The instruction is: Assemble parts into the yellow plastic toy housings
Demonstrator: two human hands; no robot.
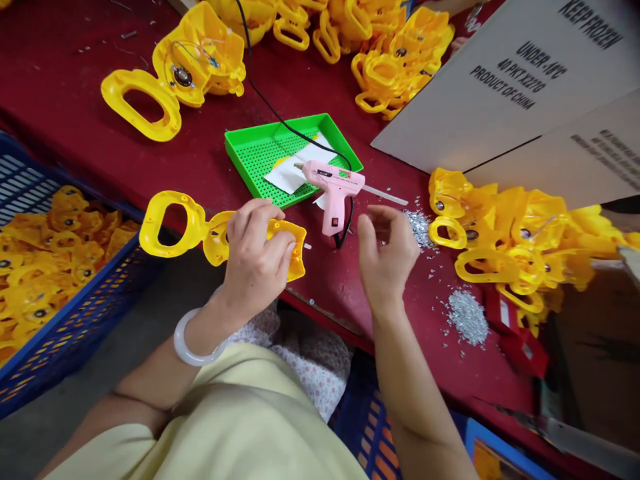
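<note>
Yellow shell (213,250) is being held over worktop's (325,280) near edge, seemingly part-done.
Dark round part (221,235) is apparently being housed inside already; inside is being left uncovered. Long axis is being aimed left-right, roughly along that edge, ring end (149,223) being pointed left, flared end (299,247) right. Shell's middle is being gripped by left hand (260,257); right hand (387,257) is being held half-curled, contents can't be told.
</note>
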